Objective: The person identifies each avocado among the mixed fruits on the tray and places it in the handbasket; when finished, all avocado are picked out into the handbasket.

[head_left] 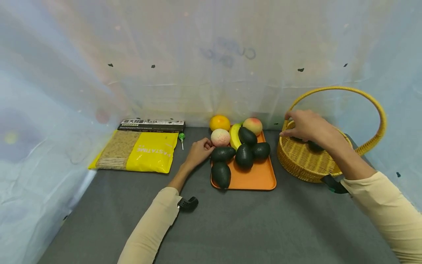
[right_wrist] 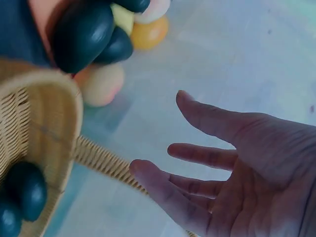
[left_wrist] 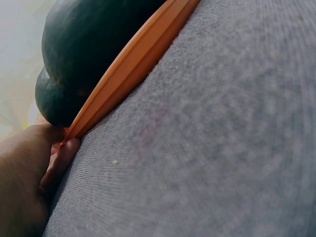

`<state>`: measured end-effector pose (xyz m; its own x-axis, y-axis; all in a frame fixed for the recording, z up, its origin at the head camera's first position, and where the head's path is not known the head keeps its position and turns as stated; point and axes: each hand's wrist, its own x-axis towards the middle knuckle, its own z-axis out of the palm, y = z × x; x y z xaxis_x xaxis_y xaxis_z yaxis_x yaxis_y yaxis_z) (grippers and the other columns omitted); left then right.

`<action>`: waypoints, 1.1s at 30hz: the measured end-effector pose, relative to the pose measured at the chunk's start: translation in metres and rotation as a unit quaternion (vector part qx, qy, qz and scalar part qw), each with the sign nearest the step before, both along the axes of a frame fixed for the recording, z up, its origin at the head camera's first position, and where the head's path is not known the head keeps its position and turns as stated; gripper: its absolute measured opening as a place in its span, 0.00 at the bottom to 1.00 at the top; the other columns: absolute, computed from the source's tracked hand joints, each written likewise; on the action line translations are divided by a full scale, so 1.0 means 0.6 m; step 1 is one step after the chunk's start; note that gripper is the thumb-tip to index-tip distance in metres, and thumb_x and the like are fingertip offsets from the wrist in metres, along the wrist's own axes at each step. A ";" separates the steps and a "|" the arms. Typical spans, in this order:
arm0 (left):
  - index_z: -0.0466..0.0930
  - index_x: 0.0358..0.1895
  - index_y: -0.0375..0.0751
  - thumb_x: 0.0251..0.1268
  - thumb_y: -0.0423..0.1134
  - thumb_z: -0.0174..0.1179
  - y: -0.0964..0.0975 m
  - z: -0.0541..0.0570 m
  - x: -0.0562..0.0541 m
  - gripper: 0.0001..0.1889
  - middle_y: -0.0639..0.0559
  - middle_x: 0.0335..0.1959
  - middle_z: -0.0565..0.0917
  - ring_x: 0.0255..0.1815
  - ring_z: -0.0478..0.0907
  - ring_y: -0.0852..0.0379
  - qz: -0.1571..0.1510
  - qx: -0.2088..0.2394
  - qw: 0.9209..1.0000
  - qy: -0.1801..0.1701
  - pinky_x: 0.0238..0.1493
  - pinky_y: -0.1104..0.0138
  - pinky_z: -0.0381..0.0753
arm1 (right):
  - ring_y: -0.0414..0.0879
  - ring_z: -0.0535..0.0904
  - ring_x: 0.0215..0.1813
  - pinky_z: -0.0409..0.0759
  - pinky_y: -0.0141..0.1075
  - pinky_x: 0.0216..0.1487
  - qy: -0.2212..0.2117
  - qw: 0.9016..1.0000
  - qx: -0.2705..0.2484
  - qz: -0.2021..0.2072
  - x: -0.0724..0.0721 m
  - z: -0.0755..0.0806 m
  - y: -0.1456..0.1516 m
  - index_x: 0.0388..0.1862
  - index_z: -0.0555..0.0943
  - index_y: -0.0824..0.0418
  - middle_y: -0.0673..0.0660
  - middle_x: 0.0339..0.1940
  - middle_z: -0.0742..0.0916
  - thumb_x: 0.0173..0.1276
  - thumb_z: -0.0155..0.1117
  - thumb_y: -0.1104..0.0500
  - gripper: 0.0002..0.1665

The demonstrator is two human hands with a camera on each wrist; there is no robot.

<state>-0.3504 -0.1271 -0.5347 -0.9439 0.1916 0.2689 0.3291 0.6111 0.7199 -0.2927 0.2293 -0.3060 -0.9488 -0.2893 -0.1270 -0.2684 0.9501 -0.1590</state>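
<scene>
My left hand (head_left: 197, 152) pinches the left rim of an orange tray (head_left: 254, 179); in the left wrist view its thumb and a finger meet at the tray's edge. Several dark green avocados (head_left: 244, 156) lie on the tray, with a banana (head_left: 235, 136), a pale pink-speckled round fruit (head_left: 220, 137), a peach (head_left: 252, 126) and an orange (head_left: 219, 123) toward its back. Over the yellow wicker basket (head_left: 291, 165) is my right hand (head_left: 308, 126). The right wrist view shows that hand (right_wrist: 242, 168) with fingers spread and nothing held. Dark avocados (right_wrist: 27, 190) sit inside the basket.
To the left lie a yellow pasta bag (head_left: 153, 152), a dark pasta box (head_left: 151, 125) and a green lollipop (head_left: 182, 136). The basket's tall handle (head_left: 379, 106) arches up at the right. Pale sheeting (head_left: 197, 55) hangs behind the grey tabletop (head_left: 244, 227).
</scene>
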 end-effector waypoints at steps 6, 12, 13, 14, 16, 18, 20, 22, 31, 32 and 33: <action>0.84 0.45 0.38 0.70 0.42 0.67 0.005 0.003 -0.001 0.11 0.44 0.34 0.90 0.30 0.85 0.55 0.003 -0.003 1.000 0.009 0.40 0.63 0.85 | 0.48 0.83 0.25 0.82 0.43 0.33 -0.023 0.997 -0.046 0.064 0.028 -0.004 -0.044 0.69 0.74 0.68 0.60 0.34 0.88 0.73 0.70 0.45 0.37; 0.85 0.44 0.37 0.70 0.41 0.67 0.009 0.002 -0.003 0.10 0.43 0.35 0.90 0.33 0.86 0.52 0.005 -0.011 1.000 0.013 0.42 0.60 0.86 | 0.42 0.81 0.24 0.82 0.38 0.33 -0.073 0.984 -0.085 0.140 0.056 -0.041 -0.100 0.66 0.78 0.65 0.58 0.37 0.87 0.73 0.70 0.47 0.32; 0.85 0.44 0.37 0.70 0.41 0.67 0.009 0.003 -0.004 0.10 0.43 0.35 0.90 0.33 0.86 0.52 0.005 -0.014 1.000 0.014 0.42 0.60 0.86 | 0.41 0.81 0.25 0.81 0.37 0.33 -0.075 0.982 -0.085 0.150 0.061 -0.048 -0.109 0.66 0.78 0.65 0.58 0.38 0.86 0.73 0.70 0.47 0.31; 0.85 0.44 0.37 0.70 0.41 0.67 0.009 0.003 -0.004 0.10 0.43 0.35 0.90 0.34 0.86 0.51 0.005 -0.017 1.000 0.016 0.42 0.60 0.86 | 0.40 0.80 0.26 0.81 0.36 0.33 -0.078 0.981 -0.085 0.156 0.066 -0.056 -0.119 0.66 0.78 0.64 0.58 0.38 0.86 0.73 0.70 0.48 0.30; 0.85 0.44 0.37 0.70 0.42 0.66 0.009 0.005 -0.004 0.10 0.42 0.35 0.90 0.34 0.86 0.50 0.004 -0.019 1.000 0.019 0.43 0.59 0.86 | 0.40 0.79 0.27 0.79 0.36 0.33 -0.083 0.978 -0.087 0.169 0.075 -0.068 -0.137 0.67 0.77 0.64 0.57 0.38 0.85 0.73 0.70 0.49 0.30; 0.85 0.44 0.37 0.71 0.42 0.66 0.007 0.007 -0.002 0.10 0.42 0.35 0.90 0.34 0.87 0.50 0.002 -0.016 1.000 0.022 0.43 0.58 0.86 | 0.41 0.80 0.24 0.80 0.35 0.32 -0.100 0.975 -0.096 0.174 0.082 -0.078 -0.155 0.70 0.75 0.64 0.58 0.36 0.84 0.73 0.70 0.50 0.32; 0.85 0.44 0.36 0.71 0.41 0.66 0.002 0.008 0.000 0.10 0.41 0.35 0.90 0.33 0.87 0.49 0.004 -0.011 1.000 0.023 0.42 0.57 0.87 | 0.42 0.82 0.23 0.81 0.33 0.32 -0.115 0.971 -0.108 0.180 0.088 -0.084 -0.174 0.73 0.72 0.63 0.57 0.38 0.84 0.73 0.70 0.50 0.35; 0.84 0.44 0.36 0.71 0.41 0.66 -0.003 0.007 0.004 0.10 0.42 0.35 0.90 0.32 0.87 0.50 0.006 -0.009 1.000 0.023 0.42 0.57 0.87 | 0.43 0.83 0.20 0.83 0.33 0.31 -0.129 0.966 -0.121 0.186 0.092 -0.091 -0.191 0.76 0.70 0.62 0.57 0.37 0.84 0.74 0.70 0.50 0.37; 0.84 0.45 0.37 0.72 0.41 0.65 0.000 0.002 0.011 0.10 0.42 0.35 0.90 0.33 0.87 0.50 0.004 -0.013 1.000 0.016 0.42 0.58 0.87 | 0.48 0.86 0.25 0.84 0.35 0.33 -0.130 0.970 -0.073 0.190 0.101 -0.120 -0.249 0.79 0.68 0.56 0.64 0.61 0.85 0.73 0.70 0.47 0.40; 0.84 0.44 0.37 0.72 0.41 0.66 0.000 0.003 0.010 0.10 0.42 0.35 0.90 0.34 0.87 0.50 0.004 -0.012 1.000 0.018 0.43 0.58 0.87 | 0.48 0.86 0.28 0.84 0.35 0.36 -0.120 0.973 -0.059 0.190 0.102 -0.123 -0.253 0.78 0.69 0.55 0.63 0.60 0.85 0.73 0.70 0.46 0.40; 0.84 0.44 0.37 0.72 0.42 0.66 0.001 0.003 0.009 0.10 0.42 0.35 0.90 0.34 0.87 0.50 0.004 -0.012 1.000 0.019 0.43 0.58 0.87 | 0.49 0.86 0.30 0.84 0.38 0.37 -0.116 0.974 -0.050 0.188 0.103 -0.126 -0.258 0.78 0.69 0.54 0.63 0.61 0.85 0.73 0.70 0.46 0.39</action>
